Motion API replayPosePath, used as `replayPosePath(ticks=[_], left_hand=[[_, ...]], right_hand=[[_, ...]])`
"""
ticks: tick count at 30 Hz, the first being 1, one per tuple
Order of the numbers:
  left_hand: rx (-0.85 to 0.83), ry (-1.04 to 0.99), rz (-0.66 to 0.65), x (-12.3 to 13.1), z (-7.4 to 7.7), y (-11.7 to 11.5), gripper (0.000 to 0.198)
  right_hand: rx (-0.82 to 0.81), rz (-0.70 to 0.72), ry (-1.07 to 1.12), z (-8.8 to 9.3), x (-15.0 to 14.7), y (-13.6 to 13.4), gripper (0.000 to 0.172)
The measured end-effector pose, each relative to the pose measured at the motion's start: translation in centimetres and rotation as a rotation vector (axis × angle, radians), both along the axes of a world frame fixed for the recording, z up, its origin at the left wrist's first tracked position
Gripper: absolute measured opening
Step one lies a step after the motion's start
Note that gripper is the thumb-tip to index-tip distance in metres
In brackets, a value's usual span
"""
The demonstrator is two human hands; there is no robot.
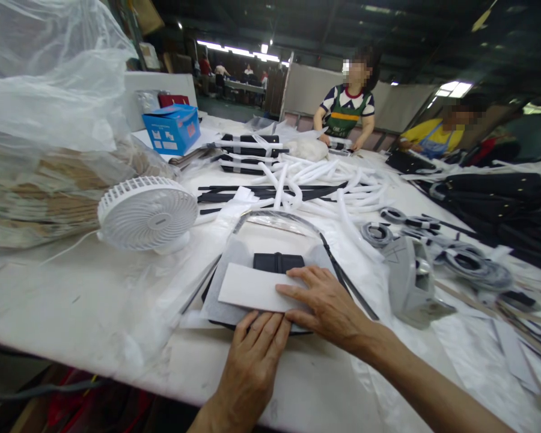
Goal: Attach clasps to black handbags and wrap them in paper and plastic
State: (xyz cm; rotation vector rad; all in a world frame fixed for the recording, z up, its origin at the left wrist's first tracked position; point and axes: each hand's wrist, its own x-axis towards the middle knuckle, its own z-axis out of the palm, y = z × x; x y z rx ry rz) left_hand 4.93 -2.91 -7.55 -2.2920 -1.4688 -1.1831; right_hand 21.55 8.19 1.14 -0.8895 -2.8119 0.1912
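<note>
In front of me a black handbag (278,262) lies on the table, its sides covered by thin white wrapping paper (228,258). The bag's black strap (338,255) arcs away behind it, with clear film around the upper part. Across the bag's front rests a white rectangular card (250,290). My right hand (327,307) lies on the card's right end, fingers spread. At the card's lower edge, my left hand (259,346) presses down with fingers stretched out side by side; its thumb is hidden.
A white fan (151,216) and a plastic-covered stack (40,186) stand left; a blue box (171,129) sits behind. White foam strips (311,171) lie beyond the bag. At right are a tape dispenser (410,282), coiled straps (466,261) and black bags (496,192). Co-workers (349,114) work opposite.
</note>
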Motion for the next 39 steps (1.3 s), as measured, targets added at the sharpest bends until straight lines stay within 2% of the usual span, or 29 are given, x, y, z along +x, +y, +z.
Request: replayPosePath(ticks=[6,14,16,19,22,25,29,33,39], left_hand=[[-0.001,0.001,-0.002,-0.1,0.1,-0.1,0.038],[0.017,0.002,-0.037,-0.4,0.1,-0.2,0.041],[0.041,-0.021,-0.064,-0.7,0.9,-0.3,0.041],[0.083,-0.032,-0.067,-1.4,2.9,0.0,0.04],[0.09,0.102,0.005,-1.6,3.7,1.1,0.043],[0.126,0.268,0.07,-1.7,2.2,2.5,0.046],[0.138,0.302,0.104,-2.1,-0.5,3.2,0.049],[0.159,0.27,0.097,-2.1,-0.6,3.0,0.053],[0.185,0.222,0.101,-1.8,-0.4,3.3,0.057]], right_hand=[[-0.012,0.064,0.036,0.1,-0.1,0.3,0.047],[-0.023,0.039,-0.027,-0.1,-0.3,0.4,0.038],[-0.024,0.031,-0.033,-0.5,-0.3,0.4,0.038],[-0.005,0.018,-0.032,-1.0,-0.2,0.4,0.039],[0.076,-0.009,-0.009,-1.6,-0.5,-0.3,0.033],[0.224,-0.076,0.021,-2.7,-1.3,-2.0,0.03],[0.387,-0.183,0.076,-4.5,-2.7,-4.5,0.038],[0.42,-0.18,0.063,-4.7,-2.9,-4.9,0.04],[0.373,-0.028,-0.044,-2.3,-2.1,-3.5,0.033]])
